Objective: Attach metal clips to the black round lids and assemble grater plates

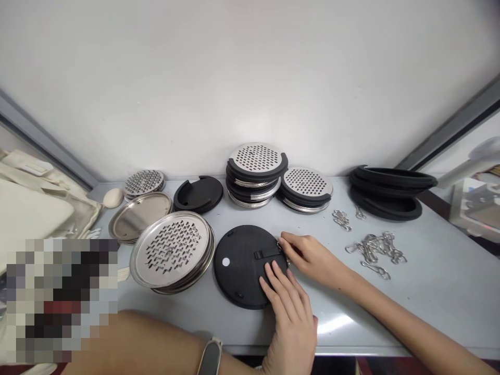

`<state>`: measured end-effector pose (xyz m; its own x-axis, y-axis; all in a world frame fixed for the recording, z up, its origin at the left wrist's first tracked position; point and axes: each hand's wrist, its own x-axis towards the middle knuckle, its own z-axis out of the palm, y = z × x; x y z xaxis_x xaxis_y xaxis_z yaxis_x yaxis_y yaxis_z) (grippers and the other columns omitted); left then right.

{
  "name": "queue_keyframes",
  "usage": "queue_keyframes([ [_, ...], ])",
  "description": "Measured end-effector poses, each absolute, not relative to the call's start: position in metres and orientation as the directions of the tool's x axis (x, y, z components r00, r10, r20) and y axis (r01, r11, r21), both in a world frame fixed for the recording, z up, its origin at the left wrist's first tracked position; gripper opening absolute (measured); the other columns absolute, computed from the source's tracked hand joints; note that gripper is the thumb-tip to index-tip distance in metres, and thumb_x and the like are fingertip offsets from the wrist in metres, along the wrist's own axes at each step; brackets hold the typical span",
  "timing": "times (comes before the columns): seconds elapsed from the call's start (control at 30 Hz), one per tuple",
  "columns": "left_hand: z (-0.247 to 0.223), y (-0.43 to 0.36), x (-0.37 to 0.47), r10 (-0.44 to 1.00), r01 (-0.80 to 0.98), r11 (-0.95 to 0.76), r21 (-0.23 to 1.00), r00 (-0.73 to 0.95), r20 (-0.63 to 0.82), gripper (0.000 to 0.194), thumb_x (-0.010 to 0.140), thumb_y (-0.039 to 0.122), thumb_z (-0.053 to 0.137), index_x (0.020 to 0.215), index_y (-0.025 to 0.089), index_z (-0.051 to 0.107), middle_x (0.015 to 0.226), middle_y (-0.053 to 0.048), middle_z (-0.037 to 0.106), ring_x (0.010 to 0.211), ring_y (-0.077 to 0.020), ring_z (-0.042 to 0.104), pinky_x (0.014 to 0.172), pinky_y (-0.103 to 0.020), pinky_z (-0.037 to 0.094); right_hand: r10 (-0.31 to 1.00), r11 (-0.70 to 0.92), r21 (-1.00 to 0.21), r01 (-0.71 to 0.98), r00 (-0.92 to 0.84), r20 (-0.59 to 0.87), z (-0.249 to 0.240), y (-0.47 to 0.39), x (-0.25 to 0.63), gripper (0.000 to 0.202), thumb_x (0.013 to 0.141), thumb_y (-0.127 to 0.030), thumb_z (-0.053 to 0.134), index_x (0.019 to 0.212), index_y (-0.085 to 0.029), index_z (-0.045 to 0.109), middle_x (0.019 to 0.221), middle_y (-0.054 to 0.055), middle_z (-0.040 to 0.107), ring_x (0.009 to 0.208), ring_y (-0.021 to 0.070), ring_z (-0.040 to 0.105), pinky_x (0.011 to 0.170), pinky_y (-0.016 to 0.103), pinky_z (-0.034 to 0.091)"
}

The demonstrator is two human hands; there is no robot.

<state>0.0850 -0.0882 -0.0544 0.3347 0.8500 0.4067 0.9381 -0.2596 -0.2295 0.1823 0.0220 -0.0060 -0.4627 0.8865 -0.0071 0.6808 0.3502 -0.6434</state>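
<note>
A round black disc [242, 268] lies on the table before me, with a short raised bar and a small white dot on its upper face. My left hand [291, 307] rests flat on its right side, fingers stretched out and pressing on the surface. At the disc's right rim my right hand [307, 255] is closed in a pinch on a small metal wire clip, mostly hidden by the fingers. Loose wire clips [377, 249] are heaped to the right of that hand. A smaller group of clips [342, 220] lies farther back.
Metal grater discs [172, 250] are stacked at left, with plain metal plates [140, 216] behind them. Black holders with grater discs [255, 159] and a second such stack [307, 182] stand near the wall. Black rims [390, 179] are piled at back right.
</note>
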Motion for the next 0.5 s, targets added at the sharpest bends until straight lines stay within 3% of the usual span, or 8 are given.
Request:
queue_keyframes([
  [0.3,-0.0541,-0.0889,0.0847,0.852,0.935,-0.26,-0.24,0.339,0.398,0.076,0.07,0.058,0.066,0.118,0.0,0.058,0.126,-0.027,0.054,0.121,-0.0461,0.044,0.096,-0.062,0.041,0.896,0.31,-0.706,0.636,-0.445,-0.007,-0.0042,0.0195,0.1823,0.032,0.098,-0.037,0.032,0.069,-0.022,0.034,0.056,-0.006,0.037,0.049,0.0111,0.035,0.05,0.024,0.03],
  [0.5,-0.0551,-0.0885,0.0856,0.846,0.943,-0.251,-0.219,0.324,0.423,0.084,0.064,0.057,0.071,0.119,-0.004,0.056,0.126,-0.03,0.052,0.122,-0.0483,0.042,0.095,-0.061,0.042,0.896,0.286,-0.782,0.554,-0.445,0.013,-0.0047,0.0196,0.1836,0.022,0.096,-0.037,0.035,0.085,-0.022,0.045,0.061,-0.005,0.046,0.054,0.0119,0.042,0.053,0.024,0.035],
])
